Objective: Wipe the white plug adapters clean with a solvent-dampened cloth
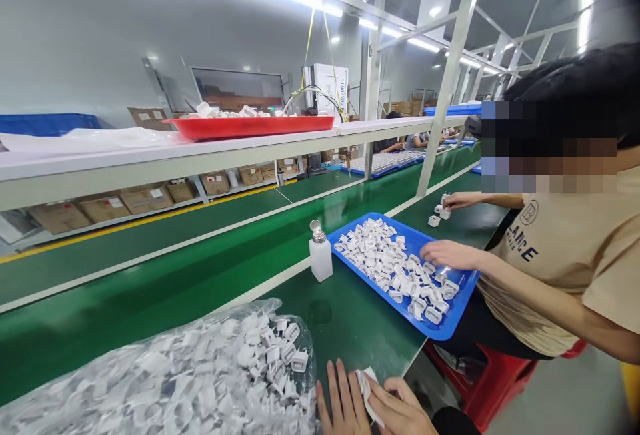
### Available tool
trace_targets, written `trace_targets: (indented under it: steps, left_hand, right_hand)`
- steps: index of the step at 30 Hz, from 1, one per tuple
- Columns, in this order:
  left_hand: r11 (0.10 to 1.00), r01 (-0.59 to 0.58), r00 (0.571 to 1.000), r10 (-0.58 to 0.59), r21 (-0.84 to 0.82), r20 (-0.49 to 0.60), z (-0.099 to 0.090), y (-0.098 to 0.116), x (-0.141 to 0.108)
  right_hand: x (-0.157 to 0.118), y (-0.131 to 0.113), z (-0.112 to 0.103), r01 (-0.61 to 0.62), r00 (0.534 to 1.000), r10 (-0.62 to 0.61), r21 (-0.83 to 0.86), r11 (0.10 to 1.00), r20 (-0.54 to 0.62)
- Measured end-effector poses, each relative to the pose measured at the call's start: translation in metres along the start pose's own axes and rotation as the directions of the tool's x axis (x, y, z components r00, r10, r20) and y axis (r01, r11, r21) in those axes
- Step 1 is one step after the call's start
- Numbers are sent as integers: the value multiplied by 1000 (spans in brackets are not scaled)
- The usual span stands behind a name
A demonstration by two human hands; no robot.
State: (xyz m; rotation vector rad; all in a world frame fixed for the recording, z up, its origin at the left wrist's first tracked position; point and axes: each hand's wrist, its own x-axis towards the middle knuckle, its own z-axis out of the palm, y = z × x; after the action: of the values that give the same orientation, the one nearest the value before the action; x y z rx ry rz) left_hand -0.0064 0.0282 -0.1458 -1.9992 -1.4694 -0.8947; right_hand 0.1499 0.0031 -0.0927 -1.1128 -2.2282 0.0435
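The open left hand (341,403) lies beside a clear plastic bag (271,304) of small white parts (299,361); the right hand (406,415) grips thin white cloth (369,392). Nudging could spill parts.

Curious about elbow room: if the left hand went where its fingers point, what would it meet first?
The left hand would probably meet the bottle first, across bare table; depth is uncertain.

The beige shirt (555,288) reads "LANCE"; the white cabinet (327,92), "TRASONIC".
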Motion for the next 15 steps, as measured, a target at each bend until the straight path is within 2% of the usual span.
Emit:
trace_targets:
  steps: [4,8,13,15]
  left_hand:
    - [1000,-21,1000,21,9,23,2,-2,-4]
    - [999,-35,999,35,-1,38,0,-2,-6]
    - [1000,-27,998,27,8,59,-4,0,-3]
    - [999,-35,998,34,20,51,-4,0,-3]
  right_hand:
    - [-4,1,0,7,1000,-7,30,1000,0]
    - [4,-4,-11,-25,1000,24,69,997,17]
    - [30,-19,-34,-211,976,196,204,956,93]
    - [39,-22,-40,-245,968,221,264,933,118]
